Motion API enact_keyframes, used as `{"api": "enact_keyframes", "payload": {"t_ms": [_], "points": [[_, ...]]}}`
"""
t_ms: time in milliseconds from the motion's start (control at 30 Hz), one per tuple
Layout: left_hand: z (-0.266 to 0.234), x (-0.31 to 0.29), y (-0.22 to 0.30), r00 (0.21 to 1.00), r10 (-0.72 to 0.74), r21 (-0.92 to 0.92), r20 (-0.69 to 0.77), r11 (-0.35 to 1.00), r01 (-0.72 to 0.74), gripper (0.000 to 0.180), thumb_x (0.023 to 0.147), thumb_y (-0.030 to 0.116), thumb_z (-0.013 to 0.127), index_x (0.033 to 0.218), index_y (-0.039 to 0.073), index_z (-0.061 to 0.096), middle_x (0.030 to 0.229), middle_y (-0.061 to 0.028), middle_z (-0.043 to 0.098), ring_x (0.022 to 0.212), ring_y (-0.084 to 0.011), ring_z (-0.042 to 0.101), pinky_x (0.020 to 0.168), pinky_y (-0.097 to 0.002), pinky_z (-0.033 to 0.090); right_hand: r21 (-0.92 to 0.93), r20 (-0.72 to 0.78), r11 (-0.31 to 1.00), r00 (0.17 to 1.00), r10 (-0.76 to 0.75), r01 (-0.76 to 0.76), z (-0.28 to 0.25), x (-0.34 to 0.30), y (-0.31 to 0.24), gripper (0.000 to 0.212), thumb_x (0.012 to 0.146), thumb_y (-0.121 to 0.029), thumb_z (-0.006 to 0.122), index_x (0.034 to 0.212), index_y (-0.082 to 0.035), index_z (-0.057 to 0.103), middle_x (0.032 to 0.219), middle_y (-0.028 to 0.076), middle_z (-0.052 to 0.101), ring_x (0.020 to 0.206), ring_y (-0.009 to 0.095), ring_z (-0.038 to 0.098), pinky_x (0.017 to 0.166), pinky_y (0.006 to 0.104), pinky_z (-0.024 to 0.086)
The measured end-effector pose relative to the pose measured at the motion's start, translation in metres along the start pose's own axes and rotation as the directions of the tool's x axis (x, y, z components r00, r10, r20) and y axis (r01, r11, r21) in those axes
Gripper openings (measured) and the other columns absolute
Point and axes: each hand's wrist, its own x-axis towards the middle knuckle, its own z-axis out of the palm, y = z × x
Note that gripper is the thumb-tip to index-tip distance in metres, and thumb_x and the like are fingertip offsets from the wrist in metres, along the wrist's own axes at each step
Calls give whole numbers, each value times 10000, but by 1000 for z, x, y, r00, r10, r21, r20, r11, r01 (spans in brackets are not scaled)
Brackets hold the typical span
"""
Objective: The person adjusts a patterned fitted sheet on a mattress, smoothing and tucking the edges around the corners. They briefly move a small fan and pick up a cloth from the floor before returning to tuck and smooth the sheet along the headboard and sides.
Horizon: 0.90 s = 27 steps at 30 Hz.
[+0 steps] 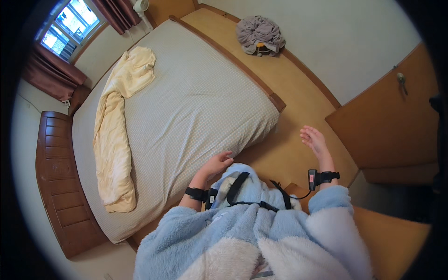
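Note:
My left hand (217, 164) hangs beside the near edge of the bed, with its fingers loosely stretched and nothing in them. The patterned pale grey sheet (191, 107) just beyond it covers the mattress and shows creases toward this edge. My right hand (315, 140) is held out over the floor, between the bed and the wooden door, its fingers apart and holding nothing. A cream blanket (112, 140) lies bunched in a long strip across the headboard side of the bed, out of reach of both hands.
A brown wooden headboard (63, 182) stands at the left, and a wooden rail (224, 56) runs along the bed's foot. A grey cloth heap (260, 32) sits by the far wall. The wooden door (392, 112) is at right; brown curtains (53, 72) flank the window.

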Motion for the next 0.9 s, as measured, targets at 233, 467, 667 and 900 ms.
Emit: {"api": "enact_keyframes", "payload": {"t_ms": [233, 467, 667, 900], "points": [[-31, 69, 45, 967, -231, 190, -111, 950, 249, 507, 842, 296, 600, 1264, 41, 483, 1094, -166, 613, 1017, -235, 581, 868, -333, 454, -138, 274, 988, 961, -35, 76, -4, 88, -47, 312, 894, -189, 561, 1171, -49, 532, 1039, 48, 635, 875, 89, 607, 726, 227, 479], [40, 248, 141, 996, -87, 13, -33, 996, 88, 512, 847, 333, 569, 1251, 29, 490, 1111, -188, 606, 1018, -279, 587, 885, -353, 447, -318, 546, 926, 838, 5, 202, -25, 170, -130, 318, 882, -161, 579, 1153, 2, 547, 1029, 78, 631, 934, 120, 587, 806, 246, 467], [70, 358, 219, 998, -55, 106, -8, 993, 55, 497, 847, 317, 565, 1236, 16, 495, 1144, -189, 588, 1071, -270, 563, 901, -352, 443, -397, 420, 912, 904, 79, 105, -92, 272, -210, 306, 908, -179, 543, 1169, -19, 542, 1038, 69, 634, 936, 124, 595, 796, 238, 474], [93, 417, 203, 930, -144, -48, -337, 990, 136, 455, 834, 318, 582, 1209, 64, 537, 1035, -168, 640, 952, -261, 611, 842, -354, 471, -407, 551, 906, 823, 142, 116, -107, 408, -246, 307, 907, -174, 535, 1171, -15, 541, 1050, 75, 632, 939, 127, 600, 782, 229, 462]]}}
